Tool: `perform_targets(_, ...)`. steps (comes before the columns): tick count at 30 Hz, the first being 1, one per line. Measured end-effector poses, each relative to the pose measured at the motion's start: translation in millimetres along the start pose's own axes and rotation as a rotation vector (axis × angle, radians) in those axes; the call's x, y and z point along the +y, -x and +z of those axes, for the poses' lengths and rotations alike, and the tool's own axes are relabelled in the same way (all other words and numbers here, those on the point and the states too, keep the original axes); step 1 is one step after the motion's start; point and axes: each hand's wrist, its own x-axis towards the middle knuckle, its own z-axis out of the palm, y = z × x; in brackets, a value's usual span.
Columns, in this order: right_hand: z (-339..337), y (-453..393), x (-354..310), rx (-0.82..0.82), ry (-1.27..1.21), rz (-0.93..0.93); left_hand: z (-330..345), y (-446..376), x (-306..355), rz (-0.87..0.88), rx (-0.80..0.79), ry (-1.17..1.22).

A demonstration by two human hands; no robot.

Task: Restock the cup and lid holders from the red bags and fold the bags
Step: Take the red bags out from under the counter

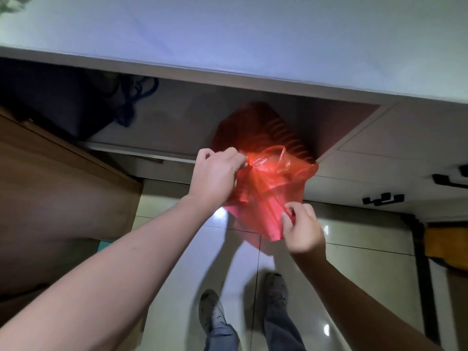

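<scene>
Shadow fills the open recess [177,117] under the pale worktop [253,34], so the dark shape [50,105] and tangled cords [136,89] at its left are hard to make out. Ribbed stacked shapes show faintly through the far part of a red bag [268,178], but what they are cannot be told. The thin, see-through bag hangs in the air at the mouth of the recess, between the two hands. The left hand [215,176] has its fingers curled around a bunch of plastic at the bag's upper left. The right hand [301,229] pinches the bag's lower edge between thumb and fingertips. A brown wooden panel [63,186] stands at the left. Cabinet fronts with black handles [383,199] lie at the right. Below, two grey shoes [211,310] stand on a glossy tiled floor [354,274].
</scene>
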Motion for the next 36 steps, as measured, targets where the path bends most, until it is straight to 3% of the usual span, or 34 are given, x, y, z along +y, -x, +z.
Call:
perform_targets(4, -29.9, 1.3, -56.9, -0.010, -0.041, -0.154, -36.6, 9.4, 26.2, 0.120, -0.102, -0.068)
perform_targets(7, -50.7, 0.8, -84.4, -0.041, -0.001, -0.161, -64.9, 12.3, 48.4, 0.240, -0.123, -0.128)
perform_targets(15, -115.0, 71.5, -96.4, -0.200, 0.021, -0.243, -149.9, 50.4, 100.0, 0.542, -0.109, -0.210)
perform_targets(20, -157.1, 149.4, -90.5, -0.070, -0.077, -0.171, -189.0, 88.2, 150.1, 0.511, -0.205, -0.109)
perform_targets(24, -209.6, 190.3, -71.3, 0.029, -0.058, -0.064, -202.7, 97.8, 193.3, 0.500, -0.415, -0.145)
perform_targets(32, -337.8, 238.8, -25.6, 0.181, 0.092, 0.058, -196.9, 95.5, 308.7, 0.328, -0.573, 0.039)
perform_targets(36, -407.5, 277.8, 14.0, 0.331, 0.043, 0.156, -188.0, 78.7, 387.9, 0.414, -0.588, 0.052)
